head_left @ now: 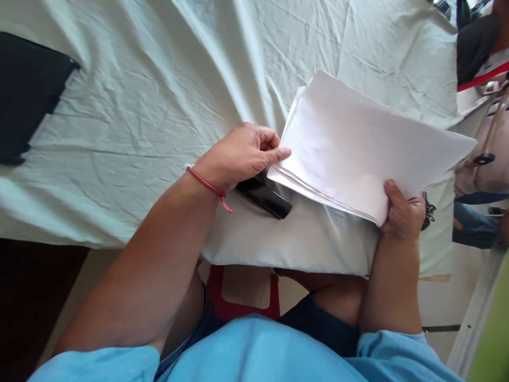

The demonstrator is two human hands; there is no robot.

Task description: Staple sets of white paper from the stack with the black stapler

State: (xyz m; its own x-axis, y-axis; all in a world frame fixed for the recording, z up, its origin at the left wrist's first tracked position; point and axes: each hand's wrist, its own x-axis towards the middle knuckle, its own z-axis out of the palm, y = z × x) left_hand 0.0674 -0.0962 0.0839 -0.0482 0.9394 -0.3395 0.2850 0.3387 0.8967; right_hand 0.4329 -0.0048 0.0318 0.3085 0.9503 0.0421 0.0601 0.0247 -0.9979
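A stack of white paper sheets (358,143) is held tilted above a table covered in a pale cloth (159,106). My right hand (403,209) grips the stack's near right corner, thumb on top. My left hand (240,156), with a red string on the wrist, pinches the stack's left edge with its fingertips. Under my left hand lies a black stapler (266,196) on the cloth, partly hidden by the hand and the paper.
A black folder or case (27,95) lies at the table's far left. Black binder clips (428,211) peek out behind my right hand. A red stool (238,297) shows under the table. Dark bags and clutter (477,48) sit at the right.
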